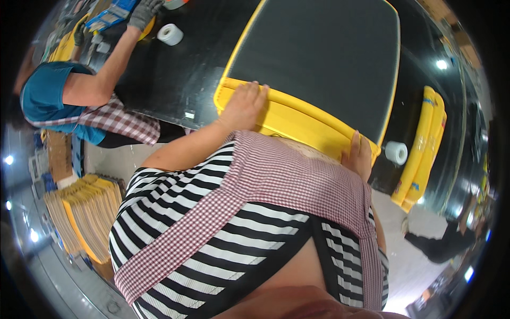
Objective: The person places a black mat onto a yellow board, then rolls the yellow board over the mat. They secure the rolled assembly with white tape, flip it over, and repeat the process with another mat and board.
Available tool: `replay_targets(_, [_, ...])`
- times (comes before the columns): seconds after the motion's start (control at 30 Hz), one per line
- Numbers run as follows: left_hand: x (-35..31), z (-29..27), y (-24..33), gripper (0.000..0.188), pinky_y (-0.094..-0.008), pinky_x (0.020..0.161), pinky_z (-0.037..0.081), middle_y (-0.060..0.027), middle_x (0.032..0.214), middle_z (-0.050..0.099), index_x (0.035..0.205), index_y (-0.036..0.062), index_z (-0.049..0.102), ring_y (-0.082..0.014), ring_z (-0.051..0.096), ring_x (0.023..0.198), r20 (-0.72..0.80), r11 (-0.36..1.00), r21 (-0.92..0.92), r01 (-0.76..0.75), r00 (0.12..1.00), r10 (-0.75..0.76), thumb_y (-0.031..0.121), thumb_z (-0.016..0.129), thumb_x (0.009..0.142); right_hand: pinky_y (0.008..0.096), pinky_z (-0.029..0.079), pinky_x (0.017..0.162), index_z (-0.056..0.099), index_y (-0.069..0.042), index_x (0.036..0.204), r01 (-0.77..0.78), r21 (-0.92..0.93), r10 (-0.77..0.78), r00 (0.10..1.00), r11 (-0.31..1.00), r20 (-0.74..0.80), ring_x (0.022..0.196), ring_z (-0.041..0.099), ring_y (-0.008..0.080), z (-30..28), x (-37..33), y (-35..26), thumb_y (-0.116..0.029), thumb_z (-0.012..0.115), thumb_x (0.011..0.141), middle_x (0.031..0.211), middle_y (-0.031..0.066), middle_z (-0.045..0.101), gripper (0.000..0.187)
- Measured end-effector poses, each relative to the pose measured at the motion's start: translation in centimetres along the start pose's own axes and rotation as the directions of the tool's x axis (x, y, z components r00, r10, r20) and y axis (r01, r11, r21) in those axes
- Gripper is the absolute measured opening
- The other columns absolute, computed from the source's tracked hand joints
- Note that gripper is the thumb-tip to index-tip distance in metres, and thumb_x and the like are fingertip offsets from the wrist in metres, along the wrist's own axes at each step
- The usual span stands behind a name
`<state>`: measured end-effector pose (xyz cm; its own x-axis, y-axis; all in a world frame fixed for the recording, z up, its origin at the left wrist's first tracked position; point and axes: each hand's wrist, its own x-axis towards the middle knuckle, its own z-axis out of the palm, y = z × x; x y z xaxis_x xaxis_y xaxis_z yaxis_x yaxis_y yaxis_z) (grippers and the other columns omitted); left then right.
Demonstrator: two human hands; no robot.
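On black worktable (175, 85), yellow tray (297, 114), left hand (243, 105) and right hand (360, 155) clamped on its near rim, tape roll (396, 152) beside.

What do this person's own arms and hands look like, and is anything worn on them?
Both hands, the left hand and the right hand, are bare: no gloves, and no rings or watch that I can make out. The forearms are uncovered; black-and-white striped short sleeves end higher up, beside a red-and-white checked apron.

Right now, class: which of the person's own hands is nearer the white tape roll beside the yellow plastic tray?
Right. The right hand grips the tray edge next to the white tape roll; the left hand holds the far corner.
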<state>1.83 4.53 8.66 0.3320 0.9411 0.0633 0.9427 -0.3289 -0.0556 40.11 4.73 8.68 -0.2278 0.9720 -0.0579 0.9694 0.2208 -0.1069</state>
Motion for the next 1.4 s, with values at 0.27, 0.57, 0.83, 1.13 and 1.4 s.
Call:
replay_targets(0.27, [9.4,1.1,-1.6,0.088,-0.0559,0.128,0.006,-0.0249,0.169,0.022,0.160,0.0067,0.034,-0.0413,0.014,0.159,-0.030,0.952,-0.250,0.177,0.981,-0.191,0.062,0.055,0.096,0.0593,0.014,0.126,0.029,-0.017,0.165,0.092,-0.103,-0.109,0.979,0.990,-0.175,0.158,0.017,0.0427,2.0,10.3,3.4,-0.043,0.061,0.100,0.171,0.0230,0.020,0.077])
replay_targets(0.57, [24.2,1.8,-6.2,0.057,-0.0465,0.126,0.021,-0.0149,0.161,0.039,0.148,0.0175,0.056,-0.0327,0.028,0.153,-0.049,0.965,-0.258,0.043,0.997,-0.057,0.049,0.060,0.101,0.0470,0.046,0.107,0.061,-0.010,0.140,0.183,-0.037,-0.185,0.924,0.982,-0.335,0.126,0.057,0.0391,0.1,24.6,7.6,-0.025,0.067,0.096,0.136,0.0192,0.062,0.047])
replay_targets(0.83, [19.4,3.5,-2.7,0.024,-0.0462,0.093,0.050,-0.0103,0.108,0.066,0.111,0.0087,0.066,-0.0348,0.064,0.105,-0.182,0.946,-0.325,0.006,0.981,-0.069,0.021,0.070,0.091,0.0538,0.036,0.117,0.046,-0.010,0.154,0.155,-0.102,-0.175,0.960,0.983,-0.221,0.143,0.042,0.0460,2.0,13.1,1.7,-0.034,0.070,0.094,0.154,0.0273,0.045,0.068])
replay_targets(1.13, [23.4,3.2,-4.1,0.068,-0.0500,0.116,0.031,-0.0148,0.144,0.053,0.146,0.0104,0.054,-0.0347,0.046,0.137,-0.209,0.947,-0.318,-0.049,0.978,-0.019,0.038,0.078,0.088,0.0531,0.027,0.123,0.056,-0.012,0.145,0.196,-0.044,-0.200,0.942,0.980,-0.268,0.144,0.040,0.0396,0.1,24.4,4.3,-0.046,0.080,0.085,0.150,0.0211,0.049,0.073])
replay_targets(1.4, [27.3,2.6,-5.8,0.043,-0.0469,0.095,0.045,-0.0116,0.114,0.060,0.121,0.0151,0.067,-0.0335,0.056,0.111,-0.093,0.944,-0.299,-0.138,0.989,0.115,0.039,0.078,0.087,0.0474,0.048,0.094,0.067,-0.008,0.118,0.378,0.071,-0.348,0.899,0.923,-0.265,0.104,0.058,0.0372,-0.4,28.9,7.3,-0.033,0.082,0.081,0.107,0.0137,0.063,0.047])
